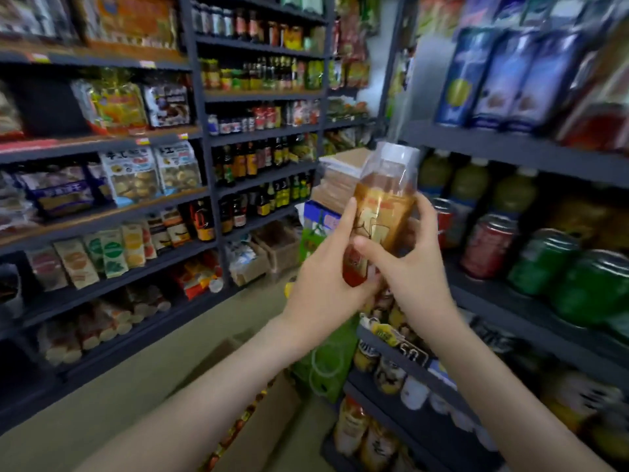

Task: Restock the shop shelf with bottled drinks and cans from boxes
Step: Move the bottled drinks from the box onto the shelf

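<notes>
Both the left hand (326, 267) and the right hand (413, 264) grasp one bottle (383, 212) upright, probably to aim it at the shelf (510, 298) beside the cans (490, 243).

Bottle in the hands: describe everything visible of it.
The bottle is clear plastic, holding amber drink, with a pale cap, blurred, and a gold-orange label turning red at the base. It stands nearly upright in mid-air, top leaning slightly right, before the shelf of cans. The left hand grips its lower left side; the right hand wraps its right side, thumb across the label.
</notes>
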The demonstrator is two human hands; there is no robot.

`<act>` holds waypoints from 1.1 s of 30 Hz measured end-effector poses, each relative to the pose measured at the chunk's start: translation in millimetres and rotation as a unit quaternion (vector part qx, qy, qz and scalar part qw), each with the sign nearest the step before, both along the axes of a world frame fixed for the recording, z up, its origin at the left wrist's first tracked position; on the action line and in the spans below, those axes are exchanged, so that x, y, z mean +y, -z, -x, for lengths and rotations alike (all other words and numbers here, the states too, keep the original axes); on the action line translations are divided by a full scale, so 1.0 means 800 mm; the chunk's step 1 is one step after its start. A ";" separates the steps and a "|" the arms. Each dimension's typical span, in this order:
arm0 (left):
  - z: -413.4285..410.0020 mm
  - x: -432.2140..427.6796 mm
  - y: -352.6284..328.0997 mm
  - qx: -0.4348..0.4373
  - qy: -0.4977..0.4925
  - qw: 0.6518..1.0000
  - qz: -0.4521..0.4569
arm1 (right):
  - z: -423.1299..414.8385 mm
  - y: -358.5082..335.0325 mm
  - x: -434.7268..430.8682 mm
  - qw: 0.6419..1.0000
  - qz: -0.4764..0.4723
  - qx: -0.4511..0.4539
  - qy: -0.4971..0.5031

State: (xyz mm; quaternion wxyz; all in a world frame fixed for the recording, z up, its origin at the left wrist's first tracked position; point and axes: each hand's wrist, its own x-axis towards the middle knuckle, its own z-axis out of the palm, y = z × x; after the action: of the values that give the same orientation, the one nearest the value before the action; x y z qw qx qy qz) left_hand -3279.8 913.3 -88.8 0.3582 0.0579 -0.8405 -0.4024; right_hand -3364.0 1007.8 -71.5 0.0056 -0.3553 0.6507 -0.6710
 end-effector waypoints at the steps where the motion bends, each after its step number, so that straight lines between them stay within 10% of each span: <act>1: 0.004 0.012 -0.010 0.008 0.040 0.998 -0.044 | 0.006 -0.010 0.026 1.000 -0.011 0.016 -0.006; 7: 0.045 0.066 -0.051 -0.005 0.290 0.923 -0.252 | 0.024 -0.055 0.159 0.994 -0.052 -0.007 -0.098; 14: 0.100 0.117 -0.117 -0.089 0.492 0.857 -0.128 | 0.008 -0.104 0.254 0.994 -0.038 0.086 0.049; 22: 0.205 0.218 -0.184 0.146 0.245 0.939 0.193 | 0.052 -0.176 0.385 0.935 -0.013 0.223 0.274; 33: 0.352 0.296 -0.214 0.202 -0.037 0.820 0.534 | 0.226 -0.194 0.490 0.873 -0.140 0.269 0.382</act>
State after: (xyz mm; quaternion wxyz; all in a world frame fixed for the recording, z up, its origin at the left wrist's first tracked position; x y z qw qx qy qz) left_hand -3561.7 1150.0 82.7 0.5090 -0.1938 -0.8301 0.1199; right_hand -3544.8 1399.7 83.7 -0.3768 -0.2411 0.7994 -0.4012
